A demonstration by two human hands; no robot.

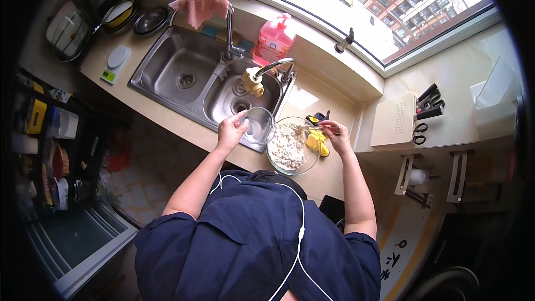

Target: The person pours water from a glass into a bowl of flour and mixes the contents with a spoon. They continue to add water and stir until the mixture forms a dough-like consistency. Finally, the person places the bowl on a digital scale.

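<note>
My left hand (231,131) grips a small clear glass bowl (260,126), tilted beside the rim of a large glass mixing bowl (294,172). A lumpy, floury white mixture (286,148) fills much of the large bowl, which stands on the counter just right of the sink. My right hand (337,136) is above the large bowl's right side. Its fingers close on a thin utensil (310,128) that reaches over the mixture; whether it is chopsticks or a fork cannot be told. Yellow and dark cloth-like items (316,143) lie at the bowl's right side.
A double steel sink (167,65) with two faucets adjoins the bowl. A pink soap bottle (273,39) stands behind it. On the left is a kitchen scale (117,62). A cutting-board and knife holder (395,121) with knives and scissors is mounted at right.
</note>
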